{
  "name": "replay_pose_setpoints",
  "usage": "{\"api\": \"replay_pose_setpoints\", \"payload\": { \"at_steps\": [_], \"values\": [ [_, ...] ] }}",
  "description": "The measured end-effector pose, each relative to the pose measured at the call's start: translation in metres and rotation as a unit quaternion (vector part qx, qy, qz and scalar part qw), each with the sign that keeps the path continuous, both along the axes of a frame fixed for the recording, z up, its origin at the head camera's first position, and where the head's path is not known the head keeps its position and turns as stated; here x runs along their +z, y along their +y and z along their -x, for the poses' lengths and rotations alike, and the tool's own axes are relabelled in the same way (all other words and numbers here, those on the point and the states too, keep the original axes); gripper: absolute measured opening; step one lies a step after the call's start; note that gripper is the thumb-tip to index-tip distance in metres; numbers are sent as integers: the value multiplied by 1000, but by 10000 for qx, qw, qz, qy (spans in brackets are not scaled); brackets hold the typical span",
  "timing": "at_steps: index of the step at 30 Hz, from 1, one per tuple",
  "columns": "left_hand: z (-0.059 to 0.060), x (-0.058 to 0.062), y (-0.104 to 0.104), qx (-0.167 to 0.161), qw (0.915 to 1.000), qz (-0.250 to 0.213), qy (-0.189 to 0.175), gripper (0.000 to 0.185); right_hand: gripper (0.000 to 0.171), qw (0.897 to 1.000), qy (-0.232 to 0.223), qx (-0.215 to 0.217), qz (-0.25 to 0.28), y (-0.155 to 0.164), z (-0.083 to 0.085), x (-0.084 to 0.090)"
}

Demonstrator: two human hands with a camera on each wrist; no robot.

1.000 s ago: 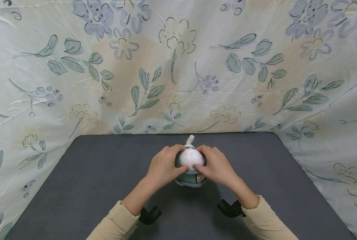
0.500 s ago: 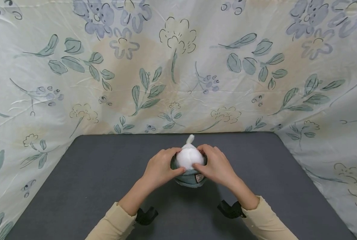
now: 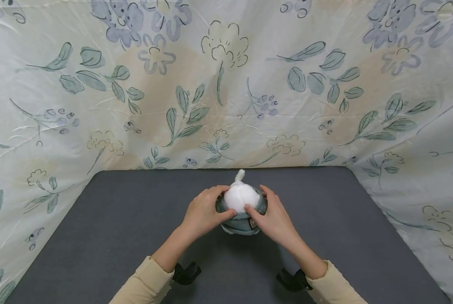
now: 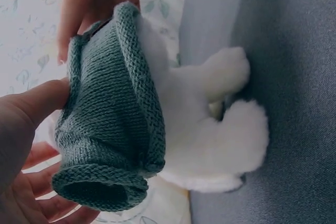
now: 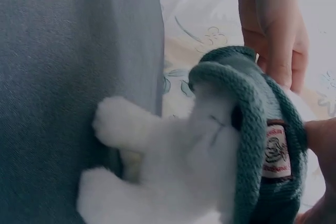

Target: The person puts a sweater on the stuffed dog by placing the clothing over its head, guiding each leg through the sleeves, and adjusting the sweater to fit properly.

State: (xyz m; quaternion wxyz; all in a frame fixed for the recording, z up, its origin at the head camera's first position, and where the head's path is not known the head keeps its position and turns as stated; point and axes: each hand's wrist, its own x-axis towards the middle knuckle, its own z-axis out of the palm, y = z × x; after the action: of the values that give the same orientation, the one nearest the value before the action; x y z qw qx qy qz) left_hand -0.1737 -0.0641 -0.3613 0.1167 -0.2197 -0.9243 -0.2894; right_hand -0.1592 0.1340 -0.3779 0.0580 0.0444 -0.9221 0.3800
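Note:
A white plush animal (image 3: 241,198) sits on the dark table between both hands. A green knitted doll sweater (image 4: 105,103) is bunched round its head, with one short sleeve (image 4: 100,190) facing the left wrist camera. In the right wrist view the sweater's rolled hem crosses the toy's face (image 5: 220,127), partly covering a dark eye. My left hand (image 3: 203,214) grips the sweater's left side, thumb at its near edge. On the other side my right hand (image 3: 275,217) holds the sweater, its thumb beside the woven label (image 5: 277,150). Some fingertips are hidden behind the knit.
The dark grey table (image 3: 135,219) extends to both sides of the toy. A floral cloth (image 3: 226,84) hangs behind and along the sides. Black straps (image 3: 186,273) are worn at both wrists.
The left hand shifted slightly left, then stayed. The right hand has moved a little right, spreading the sweater's right side away from the white head; the label is now partly behind the thumb.

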Motion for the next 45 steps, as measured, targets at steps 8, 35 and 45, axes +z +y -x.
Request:
{"api": "replay_pose_setpoints", "payload": {
  "at_steps": [8,35,45],
  "values": [
    [0,-4,1,29,9997,-198,135,56,76,9935,-683,68,906,-4,-3,-6],
    [3,-7,14,723,9954,-516,363,49,89,9683,-1308,683,2013,0,-13,-13],
    [3,-9,17,857,9927,-642,552,46,94,9872,-303,1054,1155,4,-15,-31]
  ]
}}
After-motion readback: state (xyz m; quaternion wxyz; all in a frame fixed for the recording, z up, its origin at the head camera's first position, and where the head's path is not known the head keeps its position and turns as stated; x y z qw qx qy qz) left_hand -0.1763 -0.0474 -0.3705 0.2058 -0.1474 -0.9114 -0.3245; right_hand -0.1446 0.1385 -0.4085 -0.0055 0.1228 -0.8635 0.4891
